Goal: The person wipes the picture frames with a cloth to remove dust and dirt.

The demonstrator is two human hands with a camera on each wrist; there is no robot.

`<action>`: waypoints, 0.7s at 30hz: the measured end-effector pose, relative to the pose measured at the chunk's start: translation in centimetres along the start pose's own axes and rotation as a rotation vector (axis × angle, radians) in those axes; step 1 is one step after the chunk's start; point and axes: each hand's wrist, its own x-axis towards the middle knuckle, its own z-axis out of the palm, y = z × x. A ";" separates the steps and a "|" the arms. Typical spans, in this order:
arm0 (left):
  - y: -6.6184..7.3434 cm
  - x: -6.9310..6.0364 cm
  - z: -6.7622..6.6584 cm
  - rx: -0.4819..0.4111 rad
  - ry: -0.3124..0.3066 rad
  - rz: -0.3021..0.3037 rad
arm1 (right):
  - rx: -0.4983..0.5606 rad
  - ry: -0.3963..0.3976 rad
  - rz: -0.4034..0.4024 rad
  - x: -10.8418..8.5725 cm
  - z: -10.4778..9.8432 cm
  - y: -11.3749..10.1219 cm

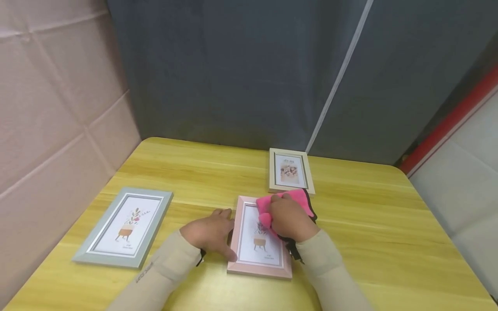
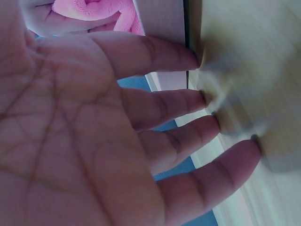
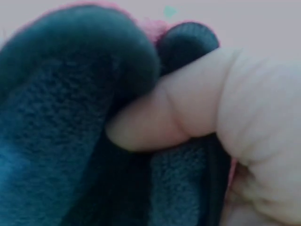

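Observation:
A pink picture frame (image 1: 260,271) lies face up near the table's front. Beside its left edge is my left hand (image 1: 210,231), thumb against the frame's lower left side. In the left wrist view the fingers (image 2: 178,101) are spread and nearly straight, their tips on the table. My right hand (image 1: 289,220) grips a bunched pink cloth (image 1: 301,198) over the upper right of the frame, covering that corner. Seen from the right wrist, the thumb (image 3: 155,117) presses into the cloth's dark, fuzzy underside (image 3: 56,117).
A grey-green picture frame (image 1: 87,259) lies to the left on the yellow wood-grain table (image 1: 369,242). A cream picture frame (image 1: 309,172) lies behind the cloth. A dark curtain (image 1: 233,77) hangs behind the table, and a pale wall covering (image 1: 58,108) rises at left.

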 end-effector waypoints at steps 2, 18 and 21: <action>0.1 0.0 -0.1 0.006 -0.004 0.003 | 0.018 -0.004 -0.047 0.1 0.1 -0.1; 0.3 -0.2 -0.3 -0.015 -0.019 -0.041 | 0.265 -0.027 -0.010 -1.5 -2.3 1.1; 0.3 -0.2 -0.2 -0.031 -0.014 -0.047 | 0.175 -0.066 0.100 -1.8 -2.7 1.8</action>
